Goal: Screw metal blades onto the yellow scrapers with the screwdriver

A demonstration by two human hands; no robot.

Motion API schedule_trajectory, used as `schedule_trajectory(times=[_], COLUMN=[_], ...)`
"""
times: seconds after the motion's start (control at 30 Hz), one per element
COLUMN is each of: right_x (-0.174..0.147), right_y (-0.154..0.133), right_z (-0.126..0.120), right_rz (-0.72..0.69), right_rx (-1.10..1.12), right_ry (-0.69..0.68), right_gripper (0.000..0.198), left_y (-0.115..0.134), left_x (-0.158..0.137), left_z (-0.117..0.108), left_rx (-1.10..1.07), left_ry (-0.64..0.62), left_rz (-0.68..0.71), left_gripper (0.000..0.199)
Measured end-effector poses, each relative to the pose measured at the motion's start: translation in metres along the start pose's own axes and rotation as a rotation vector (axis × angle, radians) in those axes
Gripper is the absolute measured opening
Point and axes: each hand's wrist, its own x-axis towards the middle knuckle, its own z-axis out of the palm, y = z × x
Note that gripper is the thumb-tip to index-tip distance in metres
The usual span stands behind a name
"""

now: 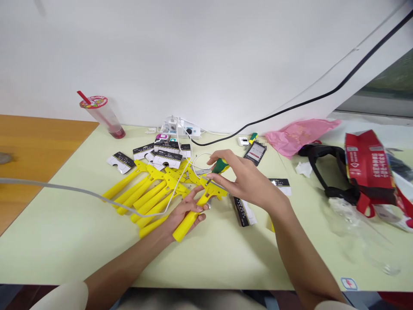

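Note:
My left hand [185, 213] is wrapped around a yellow plastic tool handle [187, 224] with a wide flat head, held tilted above the table. In my right hand [240, 176] is a screwdriver [220, 166] with a green and yellow grip, its shaft pointing down at the tool's head. The tip appears to touch the head near a screw hole; a screw there is too small to make out. To the left of my left hand lie several similar yellow tool handles [145, 202] in a loose row, heads toward the wall.
Black and white card packages [167, 159] lie behind the handles, another package [243, 212] right. A white cable [97, 194] crosses over the handles. At the back stand a cup [106, 118] and power strip [180, 128]; a phone [255, 153], pink bag [300, 135] and red packaging [369, 165] lie right.

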Motion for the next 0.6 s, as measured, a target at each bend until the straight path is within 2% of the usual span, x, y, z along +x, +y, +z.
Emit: schedule_trajectory(times=[0.27, 0.6], right_x=[-0.0049, -0.0059], right_y=[-0.0015, -0.0023], right_z=[-0.0061, -0.0032], right_rz=[0.052, 0.045], right_rx=[0.018, -0.031], right_ry=[-0.063, -0.009], right_gripper=[0.021, 0.026], left_y=[0.0009, 0.0026], left_x=[0.001, 0.0016], left_z=[-0.0033, 0.0003], left_rx=[0.026, 0.07], left_ry=[0.002, 0.035], left_rz=[0.029, 0.041], left_gripper=[0.076, 0.083])
